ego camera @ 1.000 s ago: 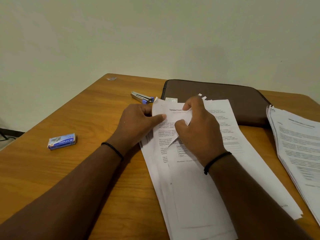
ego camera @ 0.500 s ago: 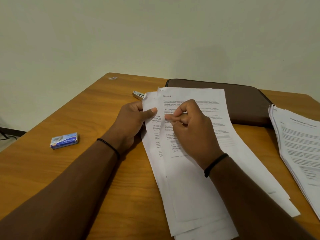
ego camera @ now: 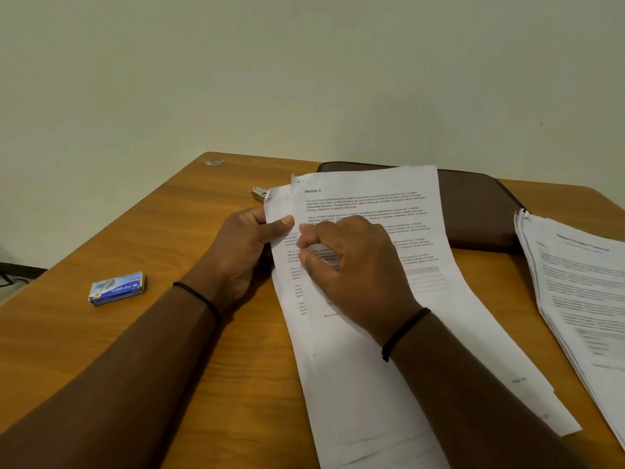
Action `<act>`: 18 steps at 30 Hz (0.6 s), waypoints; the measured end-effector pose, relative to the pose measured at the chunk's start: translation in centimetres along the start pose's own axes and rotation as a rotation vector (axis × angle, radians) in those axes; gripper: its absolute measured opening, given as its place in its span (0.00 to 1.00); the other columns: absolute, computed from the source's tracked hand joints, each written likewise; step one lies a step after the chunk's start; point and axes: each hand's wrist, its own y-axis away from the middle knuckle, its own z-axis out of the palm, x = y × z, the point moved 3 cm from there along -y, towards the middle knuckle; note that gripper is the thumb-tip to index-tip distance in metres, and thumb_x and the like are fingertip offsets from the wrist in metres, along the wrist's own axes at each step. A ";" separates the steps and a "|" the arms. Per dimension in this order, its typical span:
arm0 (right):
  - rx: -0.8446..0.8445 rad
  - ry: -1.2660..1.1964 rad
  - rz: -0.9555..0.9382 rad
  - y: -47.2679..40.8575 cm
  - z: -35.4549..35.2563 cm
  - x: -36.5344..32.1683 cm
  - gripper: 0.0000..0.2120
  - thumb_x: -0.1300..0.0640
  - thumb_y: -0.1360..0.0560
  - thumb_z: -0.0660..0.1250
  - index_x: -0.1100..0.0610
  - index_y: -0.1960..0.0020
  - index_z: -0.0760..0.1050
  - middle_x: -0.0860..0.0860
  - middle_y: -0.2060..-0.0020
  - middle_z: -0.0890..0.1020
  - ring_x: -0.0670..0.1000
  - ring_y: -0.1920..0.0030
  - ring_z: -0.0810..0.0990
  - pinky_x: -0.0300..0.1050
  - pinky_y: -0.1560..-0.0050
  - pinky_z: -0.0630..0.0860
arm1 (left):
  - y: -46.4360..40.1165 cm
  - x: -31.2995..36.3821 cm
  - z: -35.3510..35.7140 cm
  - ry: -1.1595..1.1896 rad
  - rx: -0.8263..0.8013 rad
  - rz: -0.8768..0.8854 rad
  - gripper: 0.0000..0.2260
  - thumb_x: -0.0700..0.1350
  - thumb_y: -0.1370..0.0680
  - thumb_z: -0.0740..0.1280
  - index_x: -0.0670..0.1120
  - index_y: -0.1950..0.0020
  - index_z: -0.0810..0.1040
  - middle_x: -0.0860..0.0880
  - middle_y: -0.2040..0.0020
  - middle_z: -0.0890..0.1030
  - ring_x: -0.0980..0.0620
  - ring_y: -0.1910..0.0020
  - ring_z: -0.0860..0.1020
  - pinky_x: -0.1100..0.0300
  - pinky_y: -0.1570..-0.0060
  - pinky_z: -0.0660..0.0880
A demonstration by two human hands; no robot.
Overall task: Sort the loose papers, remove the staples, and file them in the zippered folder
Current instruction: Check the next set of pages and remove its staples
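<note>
A: Papers?
B: Loose sheets (ego camera: 368, 333) fanned mid-desk (ego camera: 142, 336), far ends over the brown zippered folder (ego camera: 473, 211). Top sheet reads "Section 3".
A: Left hand?
B: Left hand (ego camera: 241, 255) grips the left edge of the lower sheet, thumb on top, fingers underneath.
A: Right?
B: Right hand (ego camera: 355, 269) on the top sheet, fingers (ego camera: 309, 231) curled, pinching the paper near its left edge.
A: Rest?
B: Second paper stack (ego camera: 581, 299) at right, staple box (ego camera: 116, 287) left, metal stapler tip (ego camera: 259, 193) just beyond the sheets.

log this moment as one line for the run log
left hand: grips left edge of paper set | right hand: fingers curled on top sheet | zippered folder: closed, behind | second stack: right
</note>
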 end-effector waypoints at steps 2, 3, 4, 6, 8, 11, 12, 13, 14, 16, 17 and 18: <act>-0.003 0.052 -0.035 0.0 0.1 -0.1 0.09 0.49 0.25 0.67 0.49 0.48 0.82 0.48 0.54 0.85 0.50 0.51 0.79 0.50 0.47 0.74 | 0.2 -0.1 -0.1 -0.011 0.017 0.016 0.11 0.39 0.18 0.64 0.41 0.37 0.79 0.43 0.44 0.85 0.40 0.48 0.84 0.49 0.52 0.83; -0.010 0.067 -0.045 0.0 0.1 0.0 0.09 0.49 0.25 0.67 0.50 0.48 0.83 0.49 0.53 0.85 0.50 0.51 0.80 0.50 0.46 0.74 | 0.3 -0.1 0.0 -0.006 0.038 0.031 0.11 0.39 0.18 0.64 0.41 0.37 0.79 0.43 0.44 0.85 0.40 0.48 0.84 0.47 0.51 0.83; -0.035 0.070 -0.044 0.1 0.0 0.0 0.10 0.51 0.24 0.66 0.51 0.48 0.83 0.50 0.53 0.85 0.51 0.50 0.81 0.51 0.45 0.75 | 0.4 0.0 0.1 -0.004 0.067 0.055 0.10 0.38 0.18 0.64 0.40 0.38 0.80 0.43 0.46 0.85 0.40 0.48 0.84 0.46 0.52 0.83; -0.112 0.066 -0.036 0.5 0.3 0.3 0.11 0.53 0.22 0.64 0.53 0.46 0.82 0.52 0.50 0.86 0.54 0.51 0.83 0.53 0.45 0.79 | 0.7 0.5 0.0 -0.075 0.163 0.141 0.08 0.38 0.18 0.64 0.40 0.42 0.81 0.44 0.50 0.86 0.43 0.53 0.86 0.50 0.59 0.84; -0.198 0.129 -0.032 0.6 0.4 0.5 0.12 0.53 0.19 0.60 0.52 0.42 0.80 0.52 0.48 0.85 0.55 0.52 0.83 0.54 0.47 0.80 | 0.8 1.6 -0.6 -0.270 0.320 0.301 0.05 0.39 0.19 0.66 0.42 0.48 0.81 0.47 0.54 0.86 0.45 0.55 0.85 0.57 0.64 0.82; -0.286 0.188 -0.051 1.5 0.5 0.2 0.14 0.53 0.17 0.57 0.51 0.35 0.76 0.50 0.41 0.82 0.53 0.43 0.81 0.50 0.37 0.76 | 1.4 4.0 -1.3 -0.518 0.527 0.527 0.08 0.42 0.19 0.67 0.43 0.57 0.79 0.48 0.60 0.82 0.47 0.60 0.82 0.51 0.63 0.80; -0.318 0.200 -0.045 2.3 0.3 0.0 0.15 0.54 0.17 0.58 0.51 0.33 0.75 0.50 0.38 0.80 0.53 0.39 0.79 0.50 0.35 0.73 | 1.9 4.7 -1.3 -0.575 0.578 0.591 0.10 0.43 0.19 0.66 0.44 0.60 0.77 0.49 0.63 0.79 0.51 0.63 0.79 0.54 0.65 0.77; -0.317 0.205 -0.050 2.7 -0.1 -0.4 0.15 0.55 0.17 0.58 0.52 0.32 0.75 0.51 0.36 0.80 0.54 0.37 0.78 0.51 0.34 0.72 | 2.8 5.7 -1.2 -0.636 0.628 0.647 0.13 0.43 0.19 0.65 0.46 0.64 0.73 0.52 0.66 0.76 0.56 0.67 0.75 0.60 0.67 0.71; -0.325 0.213 -0.046 3.1 -0.5 -0.6 0.15 0.57 0.17 0.59 0.53 0.33 0.75 0.51 0.36 0.80 0.55 0.37 0.78 0.52 0.35 0.73 | 3.6 6.4 -0.9 -0.677 0.656 0.692 0.15 0.42 0.19 0.64 0.50 0.65 0.69 0.54 0.68 0.72 0.59 0.69 0.72 0.67 0.68 0.66; -0.320 0.239 -0.036 3.4 -0.9 -0.5 0.14 0.59 0.18 0.61 0.54 0.34 0.77 0.52 0.38 0.81 0.56 0.39 0.80 0.54 0.39 0.75 | 4.5 8.0 -0.2 -0.715 0.686 0.814 0.16 0.41 0.18 0.63 0.51 0.65 0.65 0.57 0.70 0.67 0.63 0.69 0.71 0.72 0.69 0.63; -0.341 0.237 -0.019 4.2 -0.8 -0.1 0.14 0.59 0.19 0.60 0.54 0.35 0.77 0.52 0.39 0.81 0.56 0.39 0.80 0.54 0.40 0.76 | 4.7 7.9 0.1 -0.719 0.717 0.871 0.14 0.40 0.18 0.62 0.49 0.63 0.67 0.58 0.69 0.67 0.64 0.68 0.71 0.74 0.69 0.63; -0.329 0.255 -0.019 4.2 -3.3 -2.7 0.15 0.58 0.18 0.59 0.53 0.34 0.77 0.51 0.39 0.81 0.55 0.39 0.79 0.53 0.39 0.76 | 8.1 10.7 0.2 -0.683 0.747 0.987 0.11 0.40 0.18 0.62 0.47 0.61 0.71 0.59 0.69 0.68 0.64 0.67 0.71 0.74 0.68 0.63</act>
